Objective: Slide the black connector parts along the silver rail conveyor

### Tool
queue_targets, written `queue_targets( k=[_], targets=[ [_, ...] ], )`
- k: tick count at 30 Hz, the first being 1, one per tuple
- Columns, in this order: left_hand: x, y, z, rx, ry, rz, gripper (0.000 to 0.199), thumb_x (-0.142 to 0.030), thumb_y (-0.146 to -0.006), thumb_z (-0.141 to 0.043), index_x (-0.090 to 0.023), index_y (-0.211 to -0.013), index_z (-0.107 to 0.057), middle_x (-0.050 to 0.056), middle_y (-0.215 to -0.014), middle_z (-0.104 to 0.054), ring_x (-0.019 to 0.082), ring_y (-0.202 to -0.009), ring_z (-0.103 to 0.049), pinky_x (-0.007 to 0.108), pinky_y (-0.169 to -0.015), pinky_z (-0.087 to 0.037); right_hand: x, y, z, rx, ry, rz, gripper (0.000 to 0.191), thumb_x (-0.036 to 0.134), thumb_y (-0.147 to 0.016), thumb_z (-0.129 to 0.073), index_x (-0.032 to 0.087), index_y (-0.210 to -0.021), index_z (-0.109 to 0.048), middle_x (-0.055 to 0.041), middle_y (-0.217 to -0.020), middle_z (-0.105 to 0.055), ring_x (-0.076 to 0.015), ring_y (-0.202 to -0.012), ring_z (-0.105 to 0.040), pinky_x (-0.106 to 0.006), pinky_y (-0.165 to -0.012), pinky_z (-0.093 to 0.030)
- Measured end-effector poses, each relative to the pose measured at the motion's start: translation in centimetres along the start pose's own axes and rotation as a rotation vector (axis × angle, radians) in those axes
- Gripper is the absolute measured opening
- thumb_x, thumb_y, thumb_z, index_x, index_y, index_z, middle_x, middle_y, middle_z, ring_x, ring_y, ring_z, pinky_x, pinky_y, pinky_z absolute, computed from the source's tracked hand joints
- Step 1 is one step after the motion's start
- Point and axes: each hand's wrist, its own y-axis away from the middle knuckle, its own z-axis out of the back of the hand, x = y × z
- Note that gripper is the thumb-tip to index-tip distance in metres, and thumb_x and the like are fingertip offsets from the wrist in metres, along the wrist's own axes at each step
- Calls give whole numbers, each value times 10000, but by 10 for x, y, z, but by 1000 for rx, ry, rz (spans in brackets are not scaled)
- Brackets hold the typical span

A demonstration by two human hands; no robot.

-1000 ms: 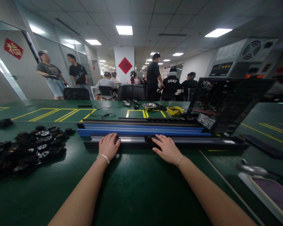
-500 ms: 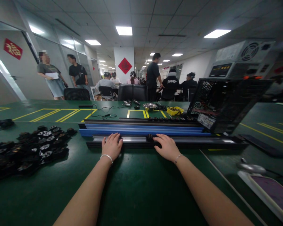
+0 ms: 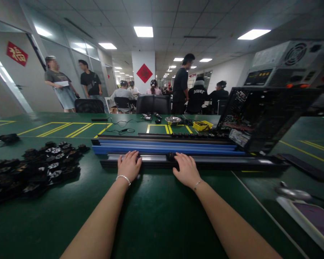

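A long dark rail (image 3: 221, 163) with a shiny strip on top lies crosswise in front of me. My left hand (image 3: 129, 167) rests over its left part, fingers across the top. A small black part (image 3: 139, 157), mostly hidden, sits between its thumb and index finger. Farther right, a black block (image 3: 171, 157) stands on the rail. My right hand (image 3: 187, 171) is beside that block, index fingertip against its right side, thumb held apart in front of the rail. Behind lies a blue rail (image 3: 167, 148), parallel to the dark one.
A heap of black parts (image 3: 54, 165) covers the left of the green table (image 3: 156, 216). An open computer case (image 3: 267, 118) stands at right. Farther back are a metal bowl (image 3: 172, 121) and a yellow tray (image 3: 202, 126). A tablet-like device (image 3: 310, 219) lies near right. People are beyond.
My right hand has shifted slightly left along the rail, and the black block has moved a little left with it. My left hand stays put. The view has shifted slightly.
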Motion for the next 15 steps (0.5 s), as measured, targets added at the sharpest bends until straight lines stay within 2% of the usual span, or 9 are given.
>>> queue_targets(
  k=[15],
  targets=[
    [2,1,-2,-10,2,-5,446,-411,-852,-285,-250,-1212,-493,32,-1305,-489,203,-1219,-385,474,-1052,-174,9,0,-3,6,33,35,466,294,-750,-457,226,-1211,-472,-46,-1345,-410,-206,-1252,-273,-439,-1045,-103]
  ],
)
